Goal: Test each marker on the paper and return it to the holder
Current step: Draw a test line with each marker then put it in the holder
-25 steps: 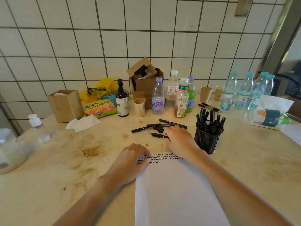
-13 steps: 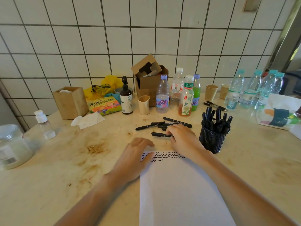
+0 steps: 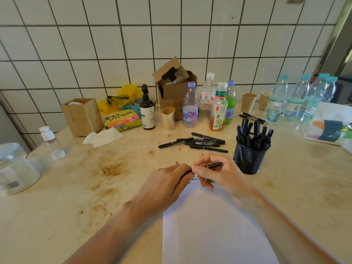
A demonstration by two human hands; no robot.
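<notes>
A person's two bare hands meet over the far end of a white sheet of paper (image 3: 213,225) on a stained, cream-coloured table (image 3: 76,197). Between them they hold one black marker (image 3: 214,165), lying roughly level just above the paper's top edge. The right hand (image 3: 219,176) pinches the marker's barrel with its thumb and curled fingers, and the marker's right end pokes out past them toward the holder. The left hand (image 3: 167,184) has its fingers curled round the marker's left end, which is hidden inside that grip. A few black wavy test lines (image 3: 192,179) show on the paper in the gap below the hands.

Just right of the right hand stands a black mesh pen holder (image 3: 247,157), packed with upright black markers. Beyond the hands, a loose cluster of black markers (image 3: 202,143) lies flat on the table.

Along the tiled wall at the back are an open cardboard box (image 3: 175,90), several plastic drink bottles (image 3: 190,107), a dark pump bottle (image 3: 146,111), paper cups (image 3: 248,101) and a row of water bottles (image 3: 297,100) on the far right. To the left sit a wooden box (image 3: 82,117), a crumpled tissue (image 3: 101,138), and a clear jar (image 3: 15,168) at the edge of view.
</notes>
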